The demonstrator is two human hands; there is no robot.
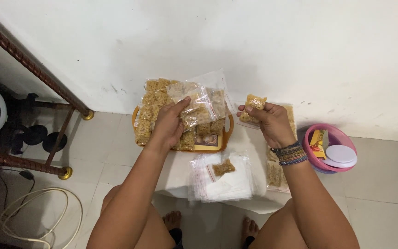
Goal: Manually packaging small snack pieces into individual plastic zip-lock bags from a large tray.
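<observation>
My left hand (169,123) holds a clear zip bag (198,103) with golden snack pieces in it, above an orange tray (229,131) loaded with several filled bags (150,108). My right hand (270,122) is shut on a few golden snack pieces (254,102), lifted just right of the tray. Below the hands lies a stack of empty clear zip bags (229,184) with one snack piece (223,168) resting on top. More snack slab in plastic (275,173) lies under my right forearm.
A pink bowl (342,138) holding a white lid and a yellow packet stands at the right. A white wall is behind the tray. At the left are a brown metal frame (33,69), a ring light and cables on the tiled floor. My bare feet show below.
</observation>
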